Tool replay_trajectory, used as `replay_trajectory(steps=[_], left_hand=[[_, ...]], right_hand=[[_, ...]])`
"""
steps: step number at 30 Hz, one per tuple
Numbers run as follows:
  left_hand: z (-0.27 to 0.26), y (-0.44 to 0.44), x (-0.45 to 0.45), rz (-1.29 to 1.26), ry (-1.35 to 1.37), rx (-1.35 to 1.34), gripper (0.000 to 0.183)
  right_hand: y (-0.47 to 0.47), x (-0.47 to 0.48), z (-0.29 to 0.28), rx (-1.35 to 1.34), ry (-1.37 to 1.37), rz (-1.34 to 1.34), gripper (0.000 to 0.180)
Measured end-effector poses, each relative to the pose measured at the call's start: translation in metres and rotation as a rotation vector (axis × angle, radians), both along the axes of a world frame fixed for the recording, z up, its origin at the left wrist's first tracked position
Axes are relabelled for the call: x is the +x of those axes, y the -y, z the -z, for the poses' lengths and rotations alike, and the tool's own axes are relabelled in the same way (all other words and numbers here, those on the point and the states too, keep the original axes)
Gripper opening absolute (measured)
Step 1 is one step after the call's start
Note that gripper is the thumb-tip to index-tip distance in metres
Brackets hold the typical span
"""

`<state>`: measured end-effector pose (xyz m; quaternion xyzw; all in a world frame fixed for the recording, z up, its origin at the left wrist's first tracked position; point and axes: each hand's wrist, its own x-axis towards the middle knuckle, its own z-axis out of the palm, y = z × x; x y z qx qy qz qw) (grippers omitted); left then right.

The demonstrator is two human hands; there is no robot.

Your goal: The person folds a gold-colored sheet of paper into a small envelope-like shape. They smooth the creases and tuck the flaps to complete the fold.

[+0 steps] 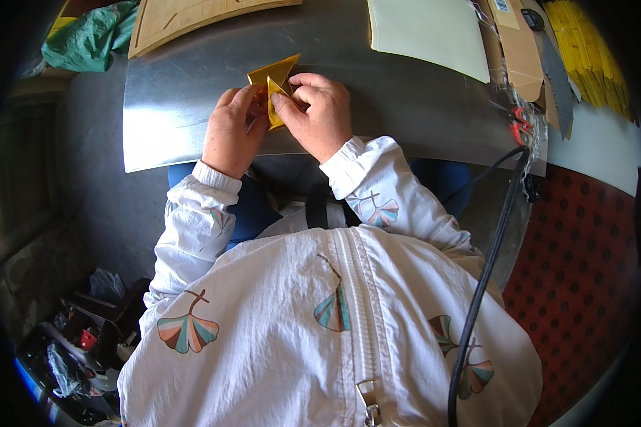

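Note:
A sheet of shiny gold paper (275,72), folded to pointed corners, is held between both hands just above the near side of a metal tabletop (192,107). My left hand (232,125) pinches its left side with thumb and fingers. On the right, my right hand (320,112) presses its thumb on a raised narrow flap, with the index finger behind the paper. One pointed corner sticks up past the fingertips, away from me. The fingers hide part of the folds.
A wooden board (203,18) lies at the far left, beside a green plastic bag (93,37). Pale paper sheets (430,34) rest at the far right. Red-handled scissors (521,125), cardboard (518,58) and a yellow bundle (590,58) are along the right. A black cord (486,288) runs past my right arm.

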<state>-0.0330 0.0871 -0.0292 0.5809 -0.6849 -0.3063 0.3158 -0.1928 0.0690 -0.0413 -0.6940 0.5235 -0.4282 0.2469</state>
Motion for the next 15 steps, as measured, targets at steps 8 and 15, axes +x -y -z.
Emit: replay_trajectory(steps=[8, 15], left_hand=[[-0.002, 0.006, -0.005, 0.03, 0.087, -0.02, 0.035], [0.001, 0.005, -0.006, -0.006, 0.076, -0.002, 0.036]], right_hand=[[0.001, 0.0, 0.016, -0.137, 0.034, 0.092, 0.01], [0.0, 0.003, 0.016, -0.005, -0.086, 0.117, 0.013]])
